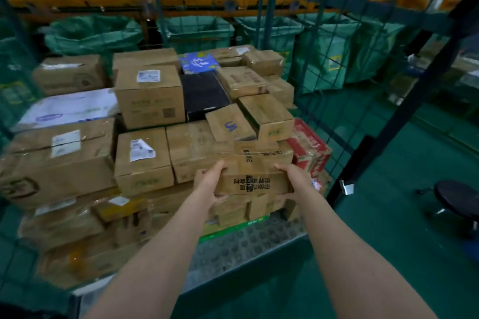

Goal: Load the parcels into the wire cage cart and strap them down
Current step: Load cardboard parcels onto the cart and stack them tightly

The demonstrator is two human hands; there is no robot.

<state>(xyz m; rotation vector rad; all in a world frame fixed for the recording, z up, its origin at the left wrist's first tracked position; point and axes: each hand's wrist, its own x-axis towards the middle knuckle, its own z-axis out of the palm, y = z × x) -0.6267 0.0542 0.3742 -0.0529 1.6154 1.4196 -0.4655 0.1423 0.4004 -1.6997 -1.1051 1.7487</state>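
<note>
Brown parcel (252,176) held between both hands at front right of stack inside wire cage cart (318,65). Left hand (208,180) clamps left end, thumb on top, fingers under. Right hand (295,179) clamps right end, fingers wrapped beneath. Long axis runs left-right; printed face toward camera, text upside down. Parcel lies atop lower cartons, red box (309,147) just beside right end.

- We look from head height, forward and down, along both outstretched forearms.
- The stacked boxes (145,101) sit close ahead; the wire cage (318,41) rises behind and to our right.
</note>
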